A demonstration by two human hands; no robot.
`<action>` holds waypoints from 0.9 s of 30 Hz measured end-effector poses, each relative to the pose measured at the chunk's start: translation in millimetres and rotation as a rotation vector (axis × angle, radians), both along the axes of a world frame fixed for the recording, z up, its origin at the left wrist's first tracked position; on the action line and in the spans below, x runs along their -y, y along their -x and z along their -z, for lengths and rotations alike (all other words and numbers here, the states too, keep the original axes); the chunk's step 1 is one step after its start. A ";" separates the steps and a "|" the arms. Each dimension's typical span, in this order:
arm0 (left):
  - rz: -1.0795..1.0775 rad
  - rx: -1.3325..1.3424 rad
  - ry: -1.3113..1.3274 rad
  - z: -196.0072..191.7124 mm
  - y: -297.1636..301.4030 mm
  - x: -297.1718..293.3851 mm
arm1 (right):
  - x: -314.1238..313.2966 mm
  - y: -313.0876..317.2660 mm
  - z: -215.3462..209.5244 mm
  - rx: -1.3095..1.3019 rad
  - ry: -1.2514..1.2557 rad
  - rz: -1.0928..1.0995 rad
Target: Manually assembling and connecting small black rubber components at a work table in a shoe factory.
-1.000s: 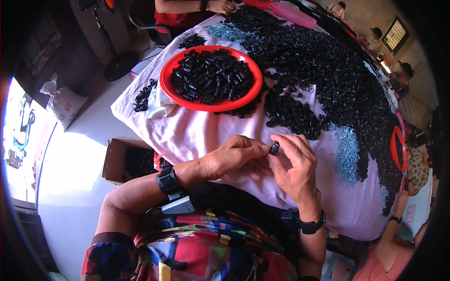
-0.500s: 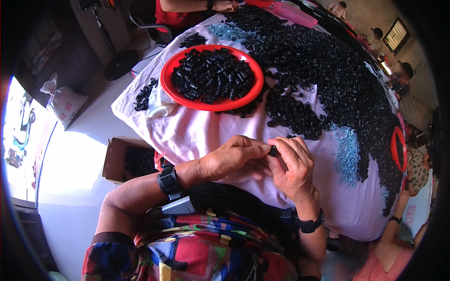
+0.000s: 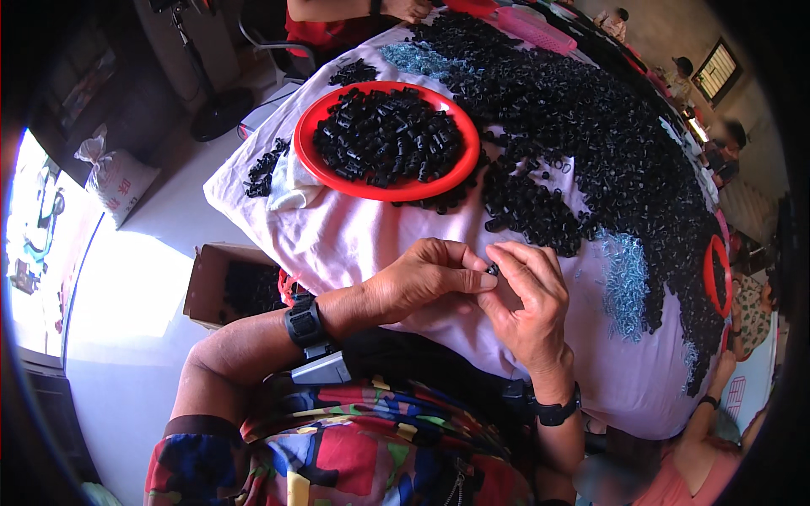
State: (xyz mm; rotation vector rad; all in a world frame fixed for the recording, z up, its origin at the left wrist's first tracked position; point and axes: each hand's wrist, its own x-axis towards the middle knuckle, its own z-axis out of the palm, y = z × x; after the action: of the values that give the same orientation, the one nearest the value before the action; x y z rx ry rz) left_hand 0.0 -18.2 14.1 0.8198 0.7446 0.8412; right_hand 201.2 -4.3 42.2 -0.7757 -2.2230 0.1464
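My left hand (image 3: pixel 426 278) pinches a small black plastic part (image 3: pixel 493 270) between thumb and forefinger, above the near edge of the table. Close against it, my right hand (image 3: pixel 531 299) has its thumb and fingertips at the same part; whether they grip it is hard to see. Beyond my hands a red oval plate (image 3: pixel 308 156) holds a heap of short black tubular pieces (image 3: pixel 388 139). A large pile of black parts (image 3: pixel 574 126) spreads to the right, with small light-blue pieces (image 3: pixel 623 282) lying at its near edge.
A pale pink cloth (image 3: pixel 354 228) covers the table. Below its left edge stands a cardboard box (image 3: pixel 211 282) with black parts inside. A white sack (image 3: pixel 114 181) and a fan stand (image 3: pixel 219 114) are on the floor. Another person's hand (image 3: pixel 409 10) is at the far side.
My left thumb and forefinger have shifted around the small part, and my right fingers have straightened slightly. Both hands stay in nearly the same place. The whole view has shifted a little.
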 end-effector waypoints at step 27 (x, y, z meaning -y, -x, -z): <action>-0.359 0.362 -0.058 -29.2 62.4 -45.9 | -21.6 -59.9 -11.3 0.047 0.286 0.498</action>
State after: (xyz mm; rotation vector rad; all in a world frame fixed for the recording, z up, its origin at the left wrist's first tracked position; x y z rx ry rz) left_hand -62.5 27.7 43.3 0.5676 0.5525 1.2987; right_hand 261.2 17.3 53.5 -1.4756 -2.0044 0.2023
